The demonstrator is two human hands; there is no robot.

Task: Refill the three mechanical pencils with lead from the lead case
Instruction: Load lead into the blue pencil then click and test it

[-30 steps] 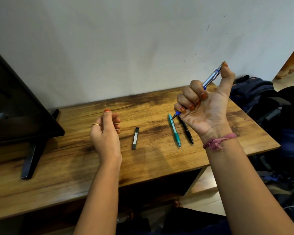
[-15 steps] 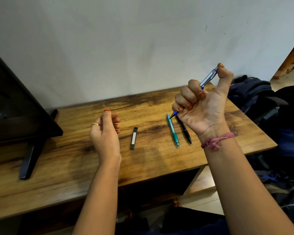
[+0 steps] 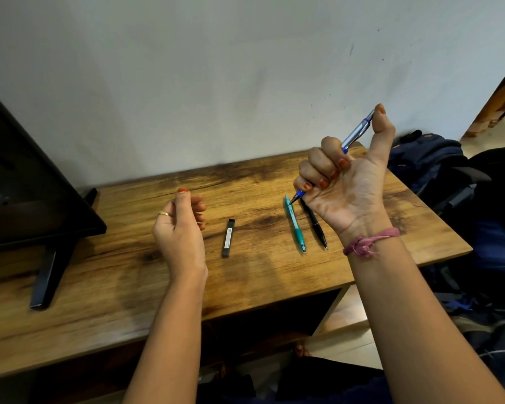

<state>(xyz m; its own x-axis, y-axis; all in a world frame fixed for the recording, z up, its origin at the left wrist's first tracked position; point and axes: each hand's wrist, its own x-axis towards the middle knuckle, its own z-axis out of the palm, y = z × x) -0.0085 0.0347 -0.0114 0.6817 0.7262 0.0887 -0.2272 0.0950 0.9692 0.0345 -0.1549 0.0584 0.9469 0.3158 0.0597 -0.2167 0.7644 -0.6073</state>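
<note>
My right hand [image 3: 346, 182] is raised above the wooden table [image 3: 129, 272] and grips a blue and silver mechanical pencil [image 3: 357, 131]. Its fingers curl round the barrel, the thumb lies on the top button, and the tip points down to the left. On the table under that hand lie a teal pencil [image 3: 295, 225] and a black pencil [image 3: 315, 224], side by side. The dark lead case [image 3: 228, 238] lies flat near the table's middle. Just left of the case hovers my left hand [image 3: 180, 228], fingers loosely curled, holding nothing that I can see.
A black monitor [image 3: 27, 182] on a black stand [image 3: 48, 272] fills the table's left side. A white wall runs behind the table. Dark bags [image 3: 432, 161] are piled past the right edge, and the floor shows below the front edge.
My right hand with the blue pencil has shifted only slightly while the thumb stays on the top button. The left hand, the case and the two lying pencils have kept their places.
</note>
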